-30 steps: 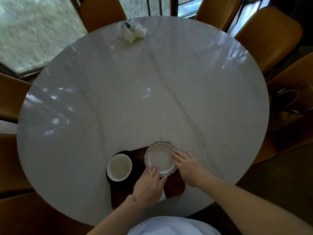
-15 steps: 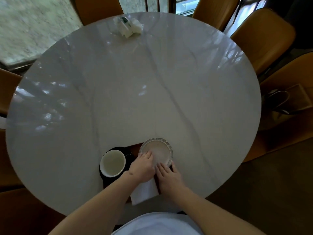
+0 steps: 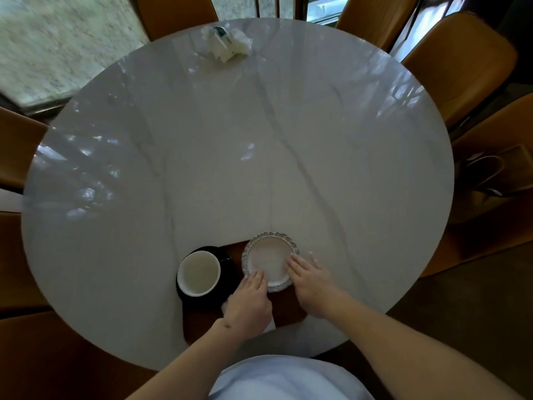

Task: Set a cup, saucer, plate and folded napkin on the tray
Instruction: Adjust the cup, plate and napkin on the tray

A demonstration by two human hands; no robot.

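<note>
No writing, label, brand or number can be read anywhere. The only candidate is the small white packet point(image 3: 226, 44) at the far edge of the table point(image 3: 259, 140), across from the plate point(image 3: 269, 262): it carries a dark teal patch that may be print, but it is too small and blurred to make out.
</note>
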